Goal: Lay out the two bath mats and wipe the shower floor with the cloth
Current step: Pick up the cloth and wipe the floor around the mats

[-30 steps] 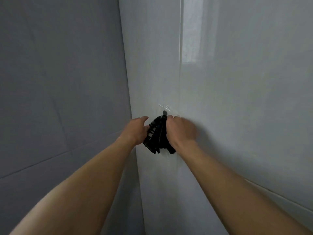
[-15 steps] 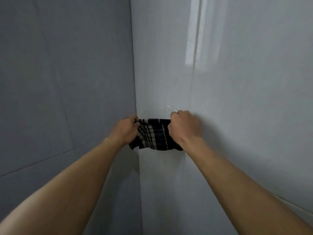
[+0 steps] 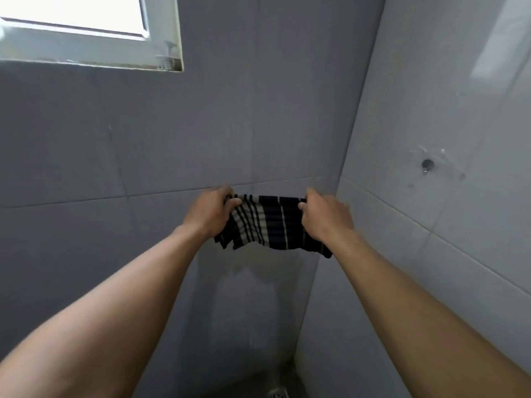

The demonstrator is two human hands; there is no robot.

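Note:
A dark cloth with pale stripes point(image 3: 273, 222) is stretched between my two hands in front of the grey tiled wall. My left hand point(image 3: 211, 212) grips its left top edge. My right hand point(image 3: 324, 215) grips its right top edge. The cloth hangs free below my fingers, away from the wall hook point(image 3: 427, 163) on the right wall. A sliver of the shower floor with a metal drain point(image 3: 278, 392) shows at the bottom. No bath mats are in view.
A white-framed window point(image 3: 161, 33) sits at the top left. Grey tiled wall point(image 3: 115, 139) stands ahead and a lighter tiled wall point(image 3: 445, 254) on the right; they meet in a corner just behind the cloth.
The cloth has come off the wall hook and my hands have spread it out wide. My view has swung left, bringing the window in and leaving the hook at the right.

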